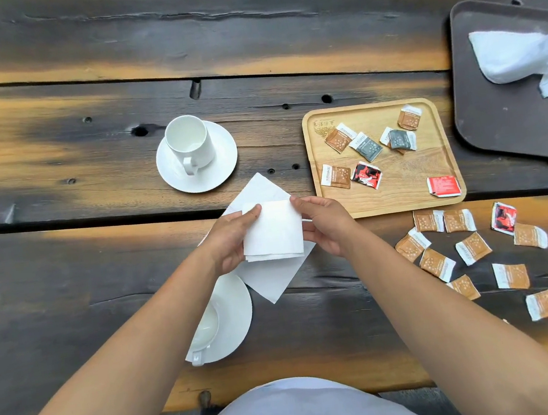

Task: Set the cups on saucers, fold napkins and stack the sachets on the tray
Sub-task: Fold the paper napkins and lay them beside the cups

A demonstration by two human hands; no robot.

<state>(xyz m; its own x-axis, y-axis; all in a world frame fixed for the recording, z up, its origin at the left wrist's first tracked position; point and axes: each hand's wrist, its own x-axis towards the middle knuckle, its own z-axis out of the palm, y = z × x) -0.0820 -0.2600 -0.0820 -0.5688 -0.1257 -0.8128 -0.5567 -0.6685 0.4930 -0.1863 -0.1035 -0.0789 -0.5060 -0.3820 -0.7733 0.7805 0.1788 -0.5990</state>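
Your left hand (231,238) and right hand (328,224) pinch the folded napkin (274,231) by its side edges at frame centre, thumbs on top, probably to square the fold. An open napkin (269,280) lies beneath. The wooden tray (406,170) sits near your right knuckles and loose sachets (438,264) crowd the lower right, so the table (74,197) at left looks roomiest.

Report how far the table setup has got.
Done: the far cup and near cup sit on saucers. In hand: the left hand and right hand hold a folded napkin over a flat napkin. Left: tray sachets lie scattered on the wooden tray, unstacked; loose sachets lie on the table.
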